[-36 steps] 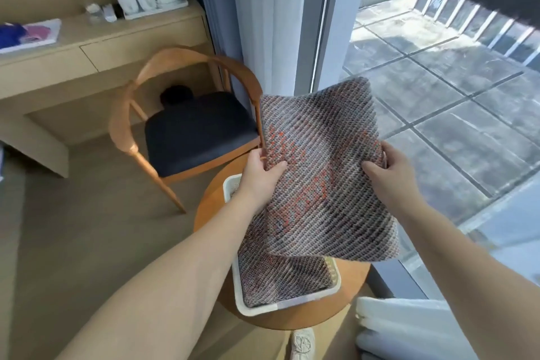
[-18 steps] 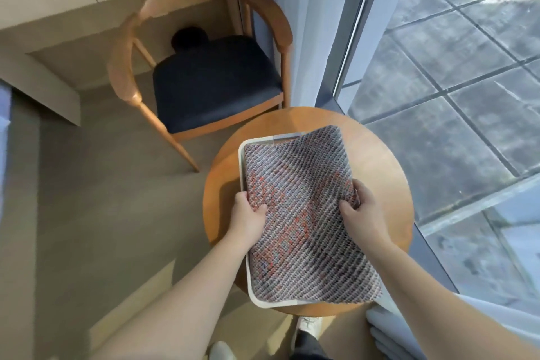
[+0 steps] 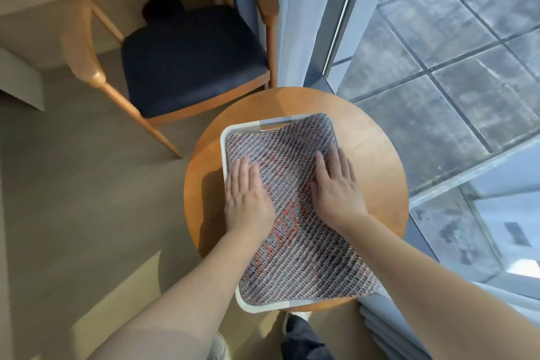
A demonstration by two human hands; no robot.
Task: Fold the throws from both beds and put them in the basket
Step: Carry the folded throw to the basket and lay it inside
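Folded throw pressed into basket, both hands flat.

Left hand and right hand, fingers extended, gripping nothing, flatten the throw in the basket on the worktop; its near-right corner overhangs the rim and may slip out.

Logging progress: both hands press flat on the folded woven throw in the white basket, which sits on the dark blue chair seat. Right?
Not quite. The head view shows the white basket on the round wooden table, not the chair; both hands, left hand and right hand, do press flat on the folded woven throw.
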